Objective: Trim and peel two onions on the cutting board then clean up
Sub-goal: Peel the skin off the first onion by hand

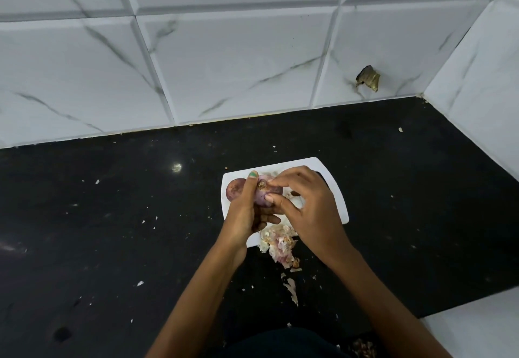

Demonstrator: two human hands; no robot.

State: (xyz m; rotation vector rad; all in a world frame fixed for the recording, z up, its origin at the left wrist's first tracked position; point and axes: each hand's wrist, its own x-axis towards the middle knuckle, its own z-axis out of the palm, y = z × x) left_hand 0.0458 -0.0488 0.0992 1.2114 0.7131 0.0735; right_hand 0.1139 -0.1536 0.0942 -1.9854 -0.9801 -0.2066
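A white cutting board [335, 189] lies on the black counter. My left hand [244, 211] grips a purple onion [262, 193] above the board, thumb up along its left side. My right hand [306, 206] pinches at that onion's top end with fingertips and thumb. A second, darker onion [234, 187] rests on the board's left part, just behind my left hand. A dark object [320, 175], possibly a knife handle, shows behind my right hand, mostly hidden.
A heap of pale onion skins [278, 242] spills off the board's near edge onto the counter [112, 231], with scraps trailing toward me. Small flakes dot the counter. White marble tiles [224, 62] rise behind and at the right.
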